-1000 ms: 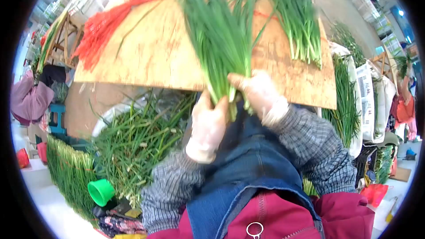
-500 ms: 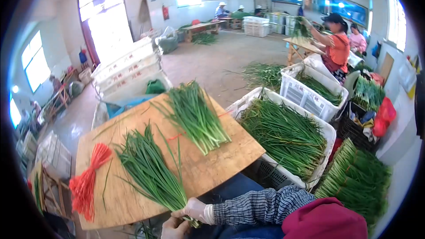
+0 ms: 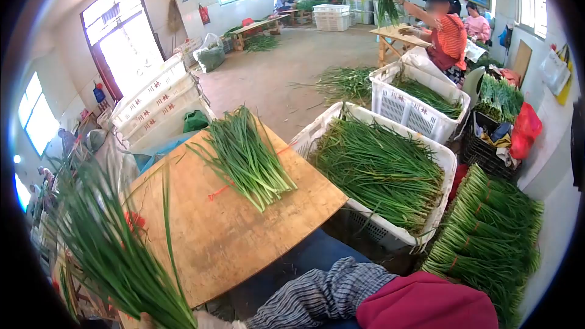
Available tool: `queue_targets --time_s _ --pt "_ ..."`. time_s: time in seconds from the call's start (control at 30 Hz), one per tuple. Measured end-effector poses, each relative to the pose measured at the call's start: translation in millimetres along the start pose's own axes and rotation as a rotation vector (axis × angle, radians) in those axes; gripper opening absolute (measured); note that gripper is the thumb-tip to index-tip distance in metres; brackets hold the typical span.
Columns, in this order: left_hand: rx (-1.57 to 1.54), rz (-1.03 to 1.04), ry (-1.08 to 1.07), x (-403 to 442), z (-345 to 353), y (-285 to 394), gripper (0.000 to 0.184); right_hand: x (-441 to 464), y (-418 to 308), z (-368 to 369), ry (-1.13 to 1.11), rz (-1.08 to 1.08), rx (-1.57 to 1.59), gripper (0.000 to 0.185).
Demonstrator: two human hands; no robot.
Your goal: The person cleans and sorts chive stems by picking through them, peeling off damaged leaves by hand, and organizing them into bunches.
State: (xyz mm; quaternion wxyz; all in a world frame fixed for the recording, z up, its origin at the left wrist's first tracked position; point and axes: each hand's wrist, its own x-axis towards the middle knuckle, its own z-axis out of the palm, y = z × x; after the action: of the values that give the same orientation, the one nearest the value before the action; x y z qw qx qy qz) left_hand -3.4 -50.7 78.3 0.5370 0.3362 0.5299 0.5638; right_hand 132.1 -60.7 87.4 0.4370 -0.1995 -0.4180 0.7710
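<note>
A loose bunch of green chives (image 3: 116,250) is held up over the left corner of the wooden table, leaves fanned up and leftward, slightly blurred. My left hand (image 3: 147,321) grips its lower left side, mostly cut off by the bottom edge. On the other side of the stem ends is my gloved right hand (image 3: 213,321), closed at the stems, its fingers partly out of view. A second bunch of chives (image 3: 250,161) lies on the wooden table (image 3: 256,237) across a red tie (image 3: 217,192). Behind the held leaves, a bundle of red ties (image 3: 135,220) shows only in part.
Right of the table stands a white crate (image 3: 450,176) of loose chives, with another white crate (image 3: 414,123) behind. Tied chive bundles (image 3: 487,237) are stacked at the right. Stacked white crates (image 3: 161,100) stand beyond the table. A co-worker (image 3: 448,36) holds up greens.
The held bunch has come up off the table and moved left with both hands, now covering most of the red ties. My view has shifted slightly. The co-worker's raised arm is higher.
</note>
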Motion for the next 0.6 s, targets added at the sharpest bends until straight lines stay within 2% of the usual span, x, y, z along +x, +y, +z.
queue_targets --time_s 0.07,0.17,0.23,0.3,0.37,0.4,0.5,0.6 --pt "0.043 0.052 0.056 -14.3 0.2 15.2 0.042 -10.1 -3.5 2.0 0.008 -0.084 -0.003 0.031" --pt "0.121 0.011 0.09 -27.8 -4.5 26.4 0.042 -21.1 -7.2 -13.0 0.054 -0.056 0.004 0.032" --pt "0.169 -0.187 0.072 -22.3 -14.9 15.1 0.042 -26.0 -9.1 -22.1 0.072 -0.026 0.016 0.033" --pt "0.168 -0.495 0.037 -2.8 -41.8 -24.3 0.036 -30.8 -10.2 -30.5 0.09 0.009 0.025 0.034" --pt "0.112 -0.672 0.039 5.8 -46.8 -59.8 0.03 -34.3 -10.2 -38.2 0.103 0.043 0.034 0.035" --pt "0.125 -0.63 0.036 3.1 -39.4 -65.6 0.029 -35.4 -9.7 -41.5 0.108 0.061 0.042 0.036" --pt "0.048 -0.721 0.031 0.8 -33.0 -69.5 0.03 -37.6 1.0 -45.4 0.111 0.137 0.073 0.038" --pt "0.049 -0.683 0.017 -2.6 -25.6 -70.2 0.029 -50.0 25.3 -42.4 0.113 0.29 0.127 0.04"
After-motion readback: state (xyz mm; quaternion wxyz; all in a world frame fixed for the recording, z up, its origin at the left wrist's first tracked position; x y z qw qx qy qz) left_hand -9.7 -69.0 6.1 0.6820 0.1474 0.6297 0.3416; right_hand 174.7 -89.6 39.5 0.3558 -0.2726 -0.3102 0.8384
